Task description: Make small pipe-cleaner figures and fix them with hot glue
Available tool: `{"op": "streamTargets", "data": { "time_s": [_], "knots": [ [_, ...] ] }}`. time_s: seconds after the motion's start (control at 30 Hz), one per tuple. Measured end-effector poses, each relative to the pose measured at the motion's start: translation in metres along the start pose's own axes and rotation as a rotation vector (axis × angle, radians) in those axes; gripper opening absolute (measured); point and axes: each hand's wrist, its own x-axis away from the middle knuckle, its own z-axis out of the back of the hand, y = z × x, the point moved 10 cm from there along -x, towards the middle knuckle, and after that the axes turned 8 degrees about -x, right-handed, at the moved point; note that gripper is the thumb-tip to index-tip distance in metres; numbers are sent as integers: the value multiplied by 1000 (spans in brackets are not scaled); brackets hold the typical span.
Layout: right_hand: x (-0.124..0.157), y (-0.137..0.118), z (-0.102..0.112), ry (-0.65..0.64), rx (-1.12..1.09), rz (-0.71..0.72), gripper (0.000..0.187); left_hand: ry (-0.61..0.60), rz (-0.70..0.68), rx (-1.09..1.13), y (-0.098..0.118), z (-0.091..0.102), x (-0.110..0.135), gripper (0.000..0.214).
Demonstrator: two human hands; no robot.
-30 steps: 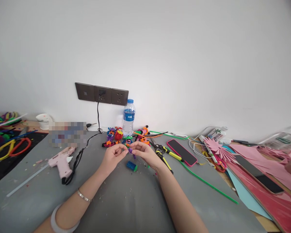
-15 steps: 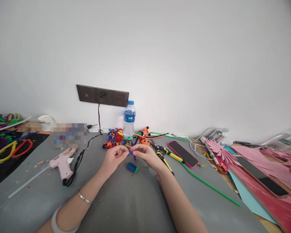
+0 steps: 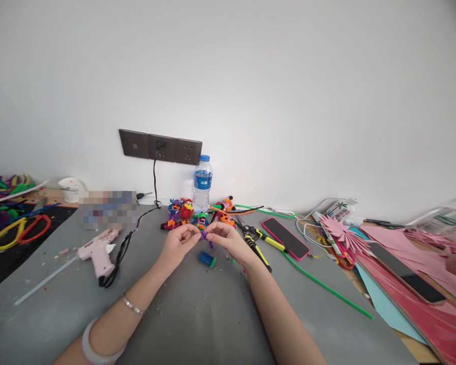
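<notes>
Grey mat (image 3: 197, 324), glue gun (image 3: 99, 252) and pliers (image 3: 259, 244) either side; left hand (image 3: 177, 246) and right hand (image 3: 228, 241) pinch a purple twist (image 3: 204, 235).

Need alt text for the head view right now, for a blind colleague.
The left hand and right hand pinch a small purple pipe-cleaner piece between them over a grey mat. A pink glue gun lies to the left, a phone to the right, a water bottle at the wall behind.
</notes>
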Motion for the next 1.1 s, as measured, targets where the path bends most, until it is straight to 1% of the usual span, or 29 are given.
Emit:
{"op": "streamTargets", "data": {
  "time_s": [0.3,0.5,0.77,1.1],
  "knots": [
    [1,-5,-3,18,33,6,24,-5,5,-2,-1,0,1,26],
    [0,-2,-4,-12,11,14,22,-11,15,23,-3,-1,1,26],
    [2,0,-7,-27,2,-13,20,-30,45,72,-8,-4,1,27],
    [0,3,-7,-41,-13,-15,21,-31,63,101,-4,-5,1,29]
  ]
}}
